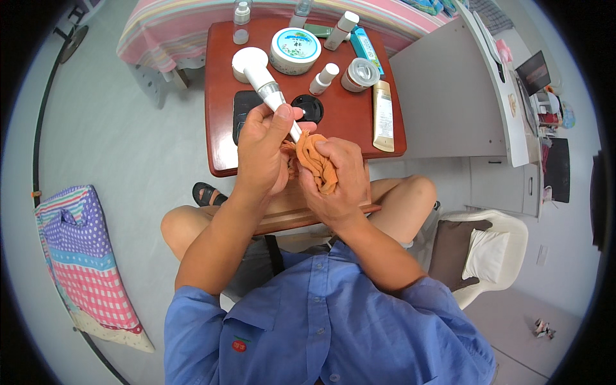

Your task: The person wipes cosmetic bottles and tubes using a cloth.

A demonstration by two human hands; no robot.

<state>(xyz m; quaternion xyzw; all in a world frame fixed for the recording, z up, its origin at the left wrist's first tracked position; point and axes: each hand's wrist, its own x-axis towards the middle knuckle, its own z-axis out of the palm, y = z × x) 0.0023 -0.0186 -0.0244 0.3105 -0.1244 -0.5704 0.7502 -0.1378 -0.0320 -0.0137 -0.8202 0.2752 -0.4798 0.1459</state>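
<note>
A white wand-like device with a rounded head and a silvery band slants up and away from me over the table's near edge. My left hand is closed around its handle, thumb on top. Bunched around the handle's lower end is an orange cloth, gripped by my right hand; that tip of the handle is hidden in it. Just beyond my fingers lie a round black disc-shaped item and a flat black rectangular object, partly covered by my left hand and the device.
The red-brown table bears a large white tub, a small white bottle, a clear-lidded jar, a beige tube and a blue box. A white chair stands right, near a grey cabinet.
</note>
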